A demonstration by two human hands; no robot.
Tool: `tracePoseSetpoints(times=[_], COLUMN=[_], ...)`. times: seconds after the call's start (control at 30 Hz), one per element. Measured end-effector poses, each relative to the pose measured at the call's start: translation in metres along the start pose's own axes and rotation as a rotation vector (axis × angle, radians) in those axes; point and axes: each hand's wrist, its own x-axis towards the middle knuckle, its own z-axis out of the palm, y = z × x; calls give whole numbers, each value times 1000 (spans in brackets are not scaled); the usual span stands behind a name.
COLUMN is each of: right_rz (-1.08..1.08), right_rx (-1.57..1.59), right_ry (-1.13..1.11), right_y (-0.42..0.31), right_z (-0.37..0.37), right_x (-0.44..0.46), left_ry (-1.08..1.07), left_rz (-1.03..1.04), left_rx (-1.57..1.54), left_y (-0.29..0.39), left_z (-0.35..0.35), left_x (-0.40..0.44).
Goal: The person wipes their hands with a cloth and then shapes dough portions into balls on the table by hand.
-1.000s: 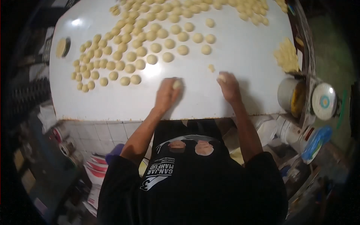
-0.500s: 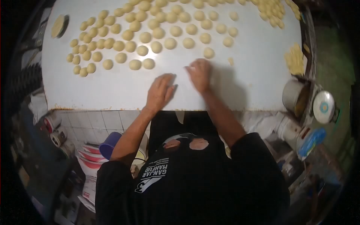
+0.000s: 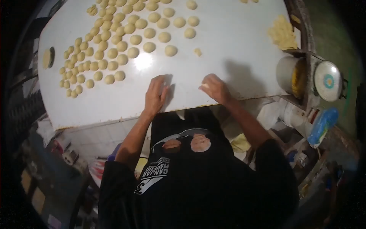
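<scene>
My left hand (image 3: 155,94) rests on the white tabletop (image 3: 183,68) near its front edge, fingers stretched out and thumb apart, nothing visible in it. To its right, my right hand (image 3: 216,91) is curled closed low over the table. A small pale bit that looks like a piece of dough (image 3: 206,85) shows at its fingertips. Many round dough balls (image 3: 149,47) are spread over the left and far part of the table. One dough ball (image 3: 170,50) lies beyond the gap between my hands, with a small dough scrap (image 3: 197,52) to its right.
A heap of flattened dough pieces (image 3: 283,33) lies at the right edge. Beside it stand a metal pot (image 3: 285,72) and a round white lid or scale (image 3: 328,81). A small round container (image 3: 48,58) sits at the far left. Blue plastic (image 3: 324,124) hangs lower right.
The view has shifted, so the dough balls appear farther left. Both hands have moved right along the table, my right hand also nearer the front edge and farther from the dough balls.
</scene>
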Motion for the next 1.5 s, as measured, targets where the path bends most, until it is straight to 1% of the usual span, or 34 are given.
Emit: tracePoseSetpoints(times=[0.07,0.1,0.13,0.17,0.2,0.27,0.3,0.33,0.37,0.4,0.43,0.47,0.5,0.53,0.57,0.63,0.67,0.73,0.77,0.83,0.9,0.93,0.97,1.0,1.07,1.1,1.13,1.2,1.23,1.27,1.33,1.4,1.47,1.5], right_rz=[-438,-455,-319,-163,-160,-366,-506,-381,-433,-273,-241,-269,-171,-70,-243,-283,-307,383,526,252,162,-165,-428,-417,-229,-90,70,-145,-94,-6,104,410,658,655], right_rx=[-110,-88,-164,-238,-216,-224,-74,91,-201,-381,-178,-176,-193,-216,-208,-323,-349,-33,152,321,444,255,118,113,-106,13,120,-169,-222,-193,-151,20,18,-61], right_ry=[-213,-214,-16,170,144,43,100,-22,-80,-135,117,108,93,89,165,74,50,-165,-230,-140,16,79,26,44,83,0,-60,-139,-57,-50,-6,162,248,344], right_y=[-2,-8,-22,-34,-40,-37,-14,23,30,10,-27,-32,-34,-32,-16,-21,-29,-55,-124,-188,-245,-221,-211,-212,-212,-204,-188,-105,-86,-68,-31,14,58,98], right_z=[6,17,37,52,61,75,70,72,60,52,41,54,71,89,97,55,47,30,15,36,85,130,155,156,142,130,112,98,70,42,-4,-53,-103,-120], right_x=[50,73,95,95,69,45,39,40,58,77,95,93,79,63,35,13,27,72,117,162,185,189,190,175,141,116,81,13,3,-7,-17,3,26,31], left_ry=[12,6,-1,-6,-36,2,43,77,96,103,76,68,38,64,65,72,100,78,65,80,97,88,69,54,130,172,130,212,173,135,107,22,-195,-137], left_rz=[-16,-48,-90,-119,-174,-189,-186,-198,-221,-263,-268,-249,-189,-176,-161,-148,-158,-84,-75,-95,-77,-83,-89,-84,-31,-37,8,138,175,259,429,525,-79,-304], left_rx=[37,60,79,90,118,169,137,103,124,126,79,36,42,41,16,2,-29,-59,-72,-105,-107,-112,-127,-132,-110,-116,-140,-87,-82,-112,186,426,-137,-345], left_y=[-3,-4,-5,-5,-3,-10,-8,-6,-7,-7,-10,-15,-19,-21,-23,-25,-32,-53,-62,-71,-76,-77,-76,-78,-75,-68,-57,-29,-15,-1,18,-4,-20,-7], left_z=[3,3,3,3,-1,-13,-19,-25,-30,-31,-31,-32,-33,-38,-44,-56,-61,-66,-67,-71,-77,-78,-79,-81,-81,-78,-73,-51,-33,-15,12,45,55,50], left_x=[-15,-22,-33,-49,-66,-59,-71,-86,-93,-102,-104,-98,-94,-90,-89,-93,-97,-101,-103,-106,-104,-106,-106,-100,-85,-71,-55,16,52,86,138,155,167,172])
